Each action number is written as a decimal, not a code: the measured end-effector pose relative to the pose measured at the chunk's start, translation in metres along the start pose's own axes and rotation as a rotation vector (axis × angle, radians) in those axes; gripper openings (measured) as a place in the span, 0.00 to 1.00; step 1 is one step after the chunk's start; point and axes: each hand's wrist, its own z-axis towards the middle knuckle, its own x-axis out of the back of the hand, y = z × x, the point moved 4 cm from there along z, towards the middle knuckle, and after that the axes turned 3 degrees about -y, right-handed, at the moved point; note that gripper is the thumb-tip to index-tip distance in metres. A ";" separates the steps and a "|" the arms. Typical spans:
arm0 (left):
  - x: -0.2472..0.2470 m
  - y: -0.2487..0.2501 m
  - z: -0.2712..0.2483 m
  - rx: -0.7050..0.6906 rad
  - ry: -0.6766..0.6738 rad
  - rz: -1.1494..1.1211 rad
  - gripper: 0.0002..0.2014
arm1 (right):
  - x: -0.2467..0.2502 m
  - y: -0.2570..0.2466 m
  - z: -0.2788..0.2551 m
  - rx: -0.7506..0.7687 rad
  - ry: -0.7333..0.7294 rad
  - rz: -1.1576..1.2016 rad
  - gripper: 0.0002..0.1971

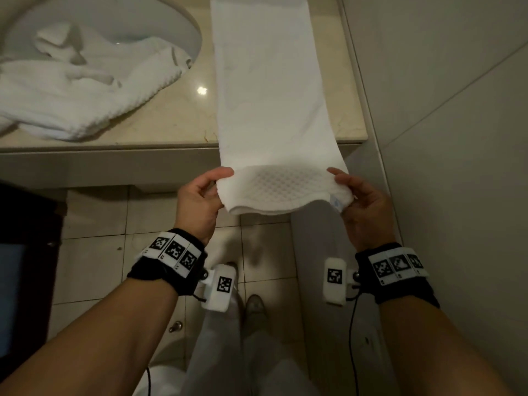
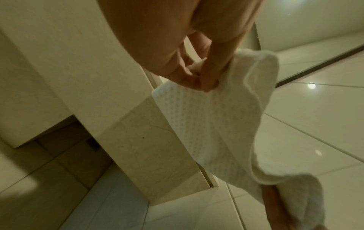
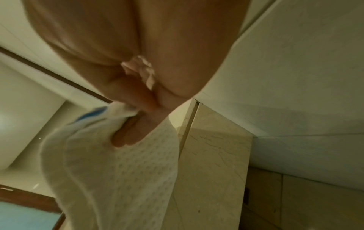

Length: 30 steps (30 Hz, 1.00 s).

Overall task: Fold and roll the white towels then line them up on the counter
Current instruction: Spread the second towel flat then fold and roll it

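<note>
Lying lengthwise on the counter (image 1: 183, 121), one folded towel (image 1: 271, 95) awaits rolling. Crumpled towels (image 1: 80, 90) by the sink (image 1: 160, 21) remain untouched. Left hand (image 1: 200, 195) and right hand (image 1: 363, 201) pinch its overhanging near corners.

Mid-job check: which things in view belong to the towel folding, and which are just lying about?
Job:
folded towel, pinched by left hand and right hand
crumpled towels
counter

Lying about:
sink
toilet
floor tiles
</note>
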 end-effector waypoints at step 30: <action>0.002 0.025 0.016 0.111 0.011 0.341 0.14 | -0.011 -0.027 0.033 -0.270 0.227 -0.326 0.18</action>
